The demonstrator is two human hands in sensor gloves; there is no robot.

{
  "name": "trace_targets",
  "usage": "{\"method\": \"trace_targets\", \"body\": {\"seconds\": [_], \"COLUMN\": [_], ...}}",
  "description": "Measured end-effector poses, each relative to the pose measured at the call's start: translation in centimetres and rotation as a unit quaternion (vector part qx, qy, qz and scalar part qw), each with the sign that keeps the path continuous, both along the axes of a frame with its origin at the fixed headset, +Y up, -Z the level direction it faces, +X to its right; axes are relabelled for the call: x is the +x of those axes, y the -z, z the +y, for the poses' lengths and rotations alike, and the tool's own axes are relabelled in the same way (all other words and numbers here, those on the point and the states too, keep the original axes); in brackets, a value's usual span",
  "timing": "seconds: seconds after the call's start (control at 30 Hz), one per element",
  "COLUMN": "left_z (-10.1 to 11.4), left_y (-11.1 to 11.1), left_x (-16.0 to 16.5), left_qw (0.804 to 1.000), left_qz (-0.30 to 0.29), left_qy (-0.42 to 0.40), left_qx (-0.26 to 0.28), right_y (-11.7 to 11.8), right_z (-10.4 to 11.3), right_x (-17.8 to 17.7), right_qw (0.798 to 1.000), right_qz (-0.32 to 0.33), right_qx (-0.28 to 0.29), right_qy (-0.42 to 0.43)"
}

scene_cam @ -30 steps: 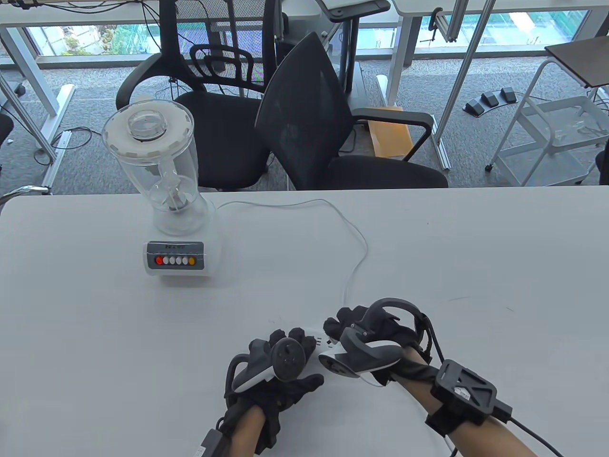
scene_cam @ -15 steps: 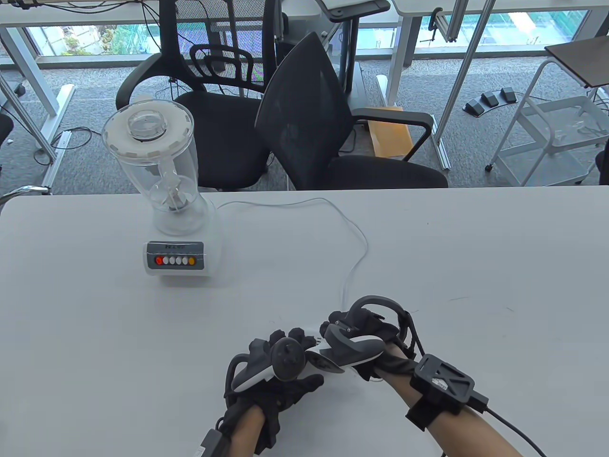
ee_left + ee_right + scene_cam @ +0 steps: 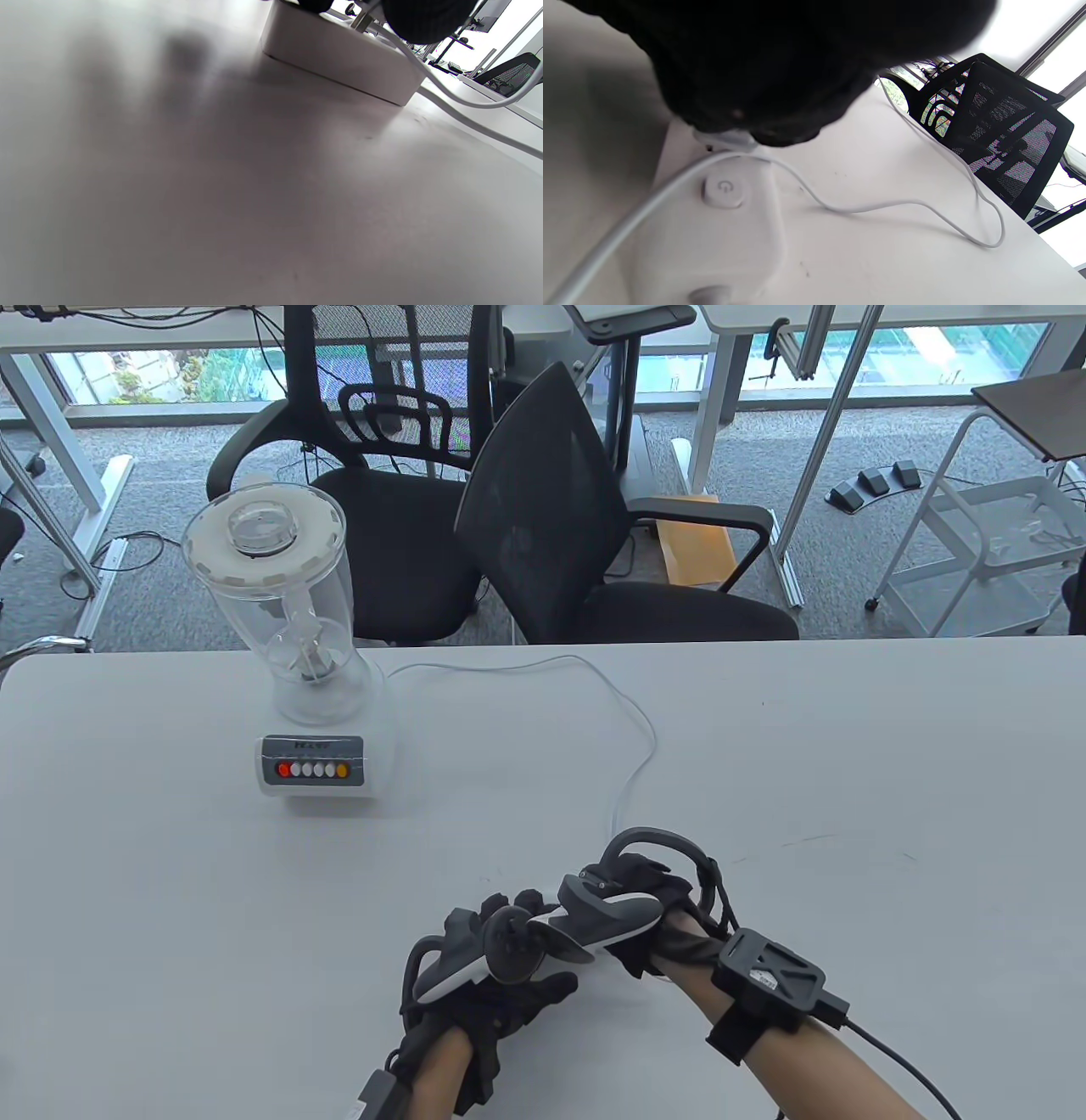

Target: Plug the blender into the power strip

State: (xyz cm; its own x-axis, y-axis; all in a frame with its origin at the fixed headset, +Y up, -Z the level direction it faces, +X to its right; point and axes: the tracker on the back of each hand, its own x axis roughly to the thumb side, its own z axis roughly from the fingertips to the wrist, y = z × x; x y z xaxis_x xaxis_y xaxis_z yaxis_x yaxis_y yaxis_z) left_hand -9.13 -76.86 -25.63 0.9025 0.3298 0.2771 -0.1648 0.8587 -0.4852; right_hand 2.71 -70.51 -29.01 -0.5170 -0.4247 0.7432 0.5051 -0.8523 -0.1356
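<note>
Fingers of the right hand (image 3: 645, 899) pinch the light, rigid plug (image 3: 725, 137) at the strip (image 3: 339, 59), near bench centre; left hand (image 3: 501, 976) rests on it, finger spread unclear; grip the plug body, not the limp cord (image 3: 628, 729).

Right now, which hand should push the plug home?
Right hand: it grips the plug over the power strip. Left hand rests on the strip, likely steadying it.

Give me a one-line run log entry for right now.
phase: plug insertion | left hand: rests on power strip | right hand: holds plug at strip | seated: cannot tell | blender: upright
</note>
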Motion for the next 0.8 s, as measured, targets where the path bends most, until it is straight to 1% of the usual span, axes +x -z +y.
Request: {"method": "trace_targets", "body": {"seconds": [0.17,0.2,0.23,0.27,0.3,0.33,0.37,0.4,0.43,0.47,0.53,0.6,0.63,0.73,0.8], "left_z": [0.0,0.0,-0.1,-0.1,-0.1,-0.1,-0.1,-0.2,-0.4,-0.6,-0.8,-0.6,-0.5,-0.2,-0.2], "left_y": [0.1,0.1,0.2,0.2,0.2,0.2,0.2,0.4,0.3,0.4,0.6,0.6,0.6,0.5,0.5], "left_x": [0.0,0.0,0.0,0.0,0.0,0.0,0.0,-0.1,-0.3,-0.6,-0.8,-0.6,-0.5,-0.2,-0.2], "left_qw": [1.0,1.0,1.0,1.0,1.0,1.0,1.0,1.0,1.0,0.999,0.999,0.999,0.999,1.0,1.0], "left_qz": [0.002,0.003,0.003,0.003,0.004,0.004,0.004,0.007,0.015,0.015,0.014,0.017,0.014,0.008,0.01], "left_qy": [-0.004,-0.006,-0.007,-0.007,-0.007,-0.008,-0.01,-0.009,-0.019,-0.026,-0.026,-0.034,-0.029,-0.009,-0.013], "left_qx": [-0.002,-0.002,-0.002,-0.002,-0.002,-0.002,-0.002,-0.006,-0.017,-0.024,-0.032,-0.025,-0.023,-0.007,-0.009], "right_y": [-0.1,0.0,0.0,0.2,0.5,0.6,1.0,1.1,1.2,1.2,1.1,1.3,1.6,2.9,3.3], "right_z": [-0.1,-0.4,-0.9,-0.7,-1.0,-0.9,-1.5,-1.7,-1.7,-1.7,-1.8,-1.9,-2.0,-2.0,-1.7], "right_x": [0.6,0.7,0.7,1.2,0.8,0.8,0.5,0.4,0.1,-0.2,-0.3,0.3,0.7,2.0,2.6], "right_qw": [1.0,1.0,1.0,0.999,1.0,0.999,0.999,0.998,0.998,0.998,1.0,0.999,0.999,0.99,0.987], "right_qz": [-0.008,-0.01,-0.01,-0.017,-0.015,-0.018,-0.013,-0.013,-0.017,-0.023,-0.013,-0.019,-0.028,-0.086,-0.104], "right_qx": [-0.005,-0.005,-0.018,-0.003,-0.016,-0.013,-0.035,-0.04,-0.049,-0.047,-0.016,-0.009,-0.017,-0.083,-0.099], "right_qy": [0.012,0.018,0.016,0.029,0.022,0.023,0.029,0.055,0.04,0.024,0.011,0.032,0.04,0.077,0.071]}}
